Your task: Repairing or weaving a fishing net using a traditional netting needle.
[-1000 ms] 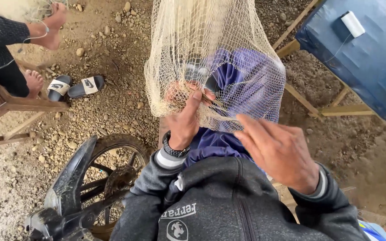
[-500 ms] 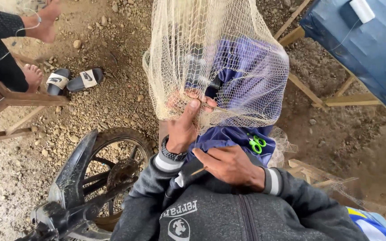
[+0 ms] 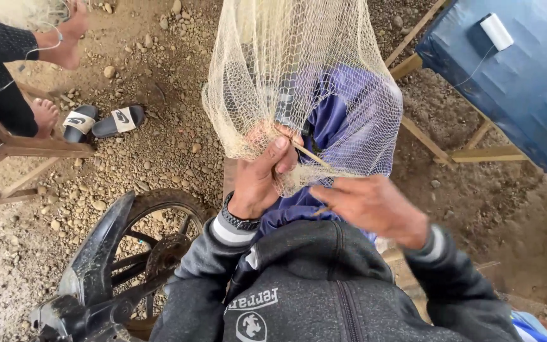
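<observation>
Pale fishing net (image 3: 299, 76) hangs in front of person, draped over purple cloth (image 3: 356, 120). Left hand (image 3: 262, 177) clamped on net's lower edge, thumb up. Right hand (image 3: 368, 204) just below, fingers pinched on thin wooden needle (image 3: 309, 154). Blue bench (image 3: 514, 95) carries white spool (image 3: 496, 31). Bike wheel (image 3: 153, 247) lower left.
</observation>
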